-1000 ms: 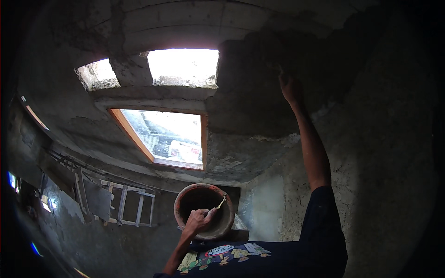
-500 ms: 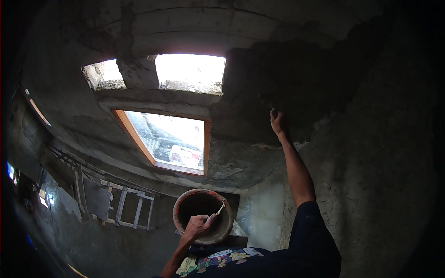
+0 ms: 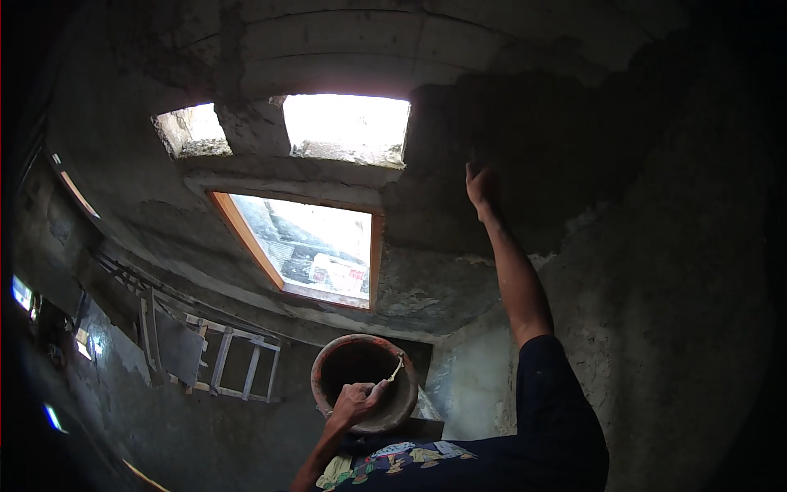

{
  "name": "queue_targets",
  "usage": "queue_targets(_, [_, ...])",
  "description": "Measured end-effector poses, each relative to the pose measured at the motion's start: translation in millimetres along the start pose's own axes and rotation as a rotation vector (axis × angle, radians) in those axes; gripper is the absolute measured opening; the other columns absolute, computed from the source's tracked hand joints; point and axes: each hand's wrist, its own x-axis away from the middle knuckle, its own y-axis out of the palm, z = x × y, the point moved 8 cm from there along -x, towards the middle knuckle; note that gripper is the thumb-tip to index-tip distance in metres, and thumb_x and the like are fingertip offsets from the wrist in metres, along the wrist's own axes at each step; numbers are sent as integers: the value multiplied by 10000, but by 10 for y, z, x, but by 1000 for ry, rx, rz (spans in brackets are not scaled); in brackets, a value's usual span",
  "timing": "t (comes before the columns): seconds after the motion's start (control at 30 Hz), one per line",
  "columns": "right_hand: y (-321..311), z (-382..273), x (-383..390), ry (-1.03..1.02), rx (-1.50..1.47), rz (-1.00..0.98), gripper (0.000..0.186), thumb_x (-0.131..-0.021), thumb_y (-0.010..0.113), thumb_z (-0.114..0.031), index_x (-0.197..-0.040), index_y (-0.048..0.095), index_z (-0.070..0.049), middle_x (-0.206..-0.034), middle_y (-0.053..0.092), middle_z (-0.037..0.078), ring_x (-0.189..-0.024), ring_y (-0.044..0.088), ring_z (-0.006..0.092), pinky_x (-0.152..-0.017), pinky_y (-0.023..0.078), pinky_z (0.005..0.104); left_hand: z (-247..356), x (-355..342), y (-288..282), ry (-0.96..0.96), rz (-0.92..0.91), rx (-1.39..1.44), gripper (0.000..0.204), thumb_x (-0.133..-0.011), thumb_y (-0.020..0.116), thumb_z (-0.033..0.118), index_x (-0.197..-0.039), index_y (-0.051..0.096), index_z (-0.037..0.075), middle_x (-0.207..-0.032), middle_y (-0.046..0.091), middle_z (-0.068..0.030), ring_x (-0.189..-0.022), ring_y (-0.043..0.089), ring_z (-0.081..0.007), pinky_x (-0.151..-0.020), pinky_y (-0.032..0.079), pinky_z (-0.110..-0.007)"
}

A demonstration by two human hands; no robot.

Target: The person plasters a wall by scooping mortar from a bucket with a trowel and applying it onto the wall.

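Note:
My left hand [image 3: 357, 403] is closed on the pale, cord-like handle [image 3: 395, 369] of a round bucket [image 3: 318, 373], which has a worn reddish rim. The bucket is close in front of my body, and its inside is too dark to make out. My right arm reaches up to the wall, where my right hand [image 3: 480, 185] is closed in front of a dark, wet-looking patch [image 3: 541, 139]. Whatever that hand grips is lost in the shadow; only a faint small tip shows above the fingers.
A wood-framed window [image 3: 378, 262] is left of my right arm, below two bright wall openings [image 3: 348, 127]. Lower left, a wooden ladder-like frame [image 3: 221, 361] leans near a grey board [image 3: 179, 348]. Rough bare wall [image 3: 656, 328] fills the right side.
My right hand has moved up and slightly left along the dark patch. My left hand keeps hold of the bucket handle. The whole view has shifted a little.

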Motion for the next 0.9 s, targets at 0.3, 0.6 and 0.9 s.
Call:
queue_targets(0.3, [94, 533, 840, -116, -297, 24, 405, -883, 548, -320, -1040, 542, 53, -1043, 590, 244, -986, 574, 390, -782, 465, 430, -25, -5, 35, 6, -24, -28, 486, -902, 502, 441, -853, 653, -18, -505, 512, -130, -464, 485, -168, -514, 393, -367])
queue_targets(0.6, [-132, -156, -367, -9, -190, -143, 456, -893, 494, -389, -729, 637, 11, -733, 627, 226, -723, 618, 395, -540, 483, 406, -21, -53, 49, -33, -47, -18, 478, -901, 507, 431, -868, 651, -24, -539, 549, -144, -499, 537, -167, -540, 423, -359])
queue_targets(0.9, [389, 596, 1032, -180, -282, 44, 226, -862, 586, -216, -812, 562, 3, -699, 591, 188, -671, 601, 376, -570, 439, 407, 91, -117, 64, 69, -42, -31, 463, -902, 504, 425, -852, 648, -12, -579, 564, -180, -513, 572, -241, -552, 428, -376])
